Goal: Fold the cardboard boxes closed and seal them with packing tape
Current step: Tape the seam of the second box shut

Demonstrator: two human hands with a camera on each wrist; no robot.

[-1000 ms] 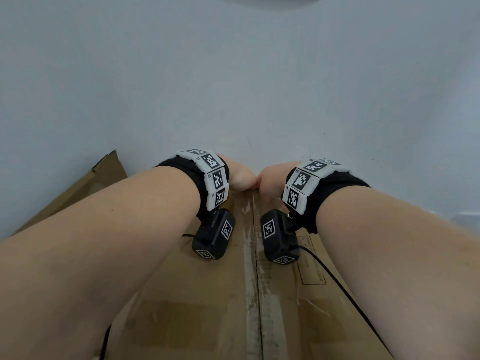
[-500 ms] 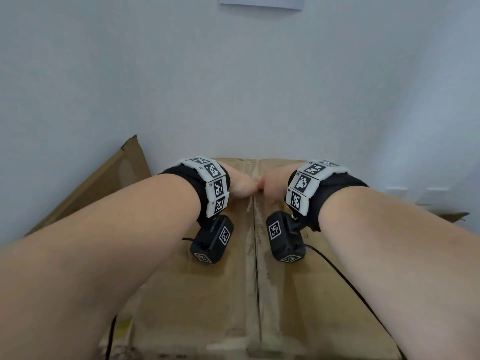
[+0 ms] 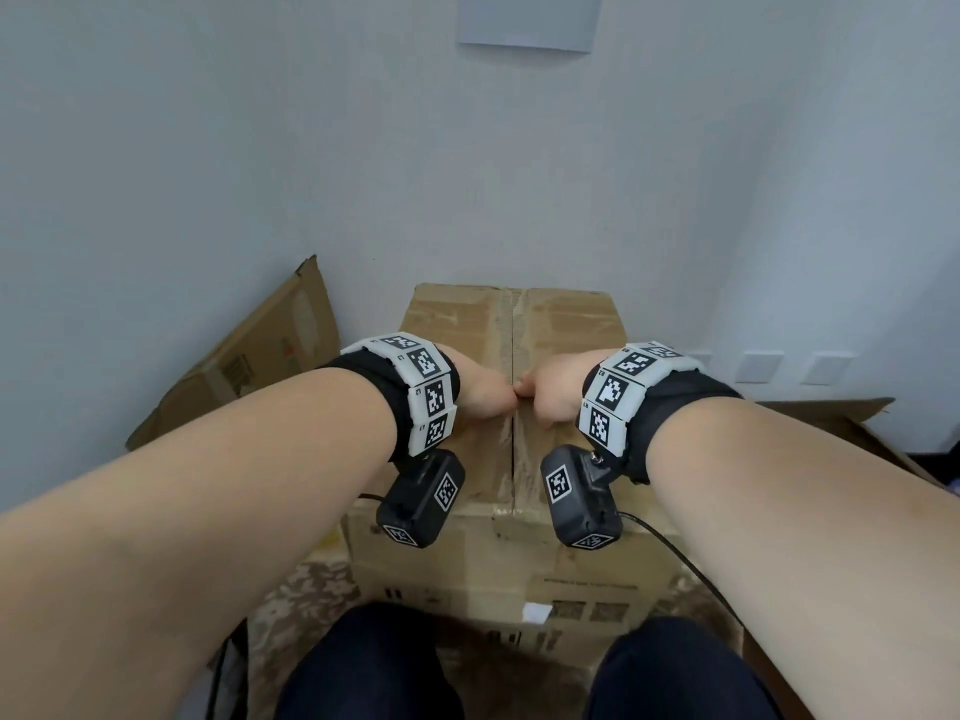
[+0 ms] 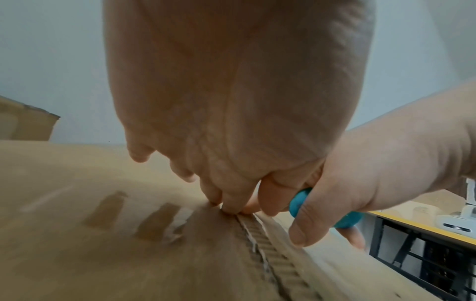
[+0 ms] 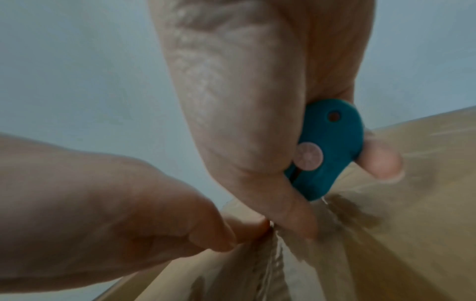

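A brown cardboard box stands before my knees with both top flaps down, meeting at a centre seam. My hands touch knuckle to knuckle over the middle of that seam. My left hand has its fingers curled, and the fingertips hook into the seam at the left flap's corrugated edge. My right hand grips a small teal cutter between thumb and fingers, its tip down against the right flap beside the seam. The same cutter shows in the left wrist view. No tape roll is in view.
A second cardboard box leans against the wall at the left. Another open box sits at the right, below wall sockets. A yellow-edged desk stands to the right. My knees are close to the box front.
Both hands, still together, have come from the box's far edge back along the seam to the middle of the top. The view has pulled back and now shows the box front.
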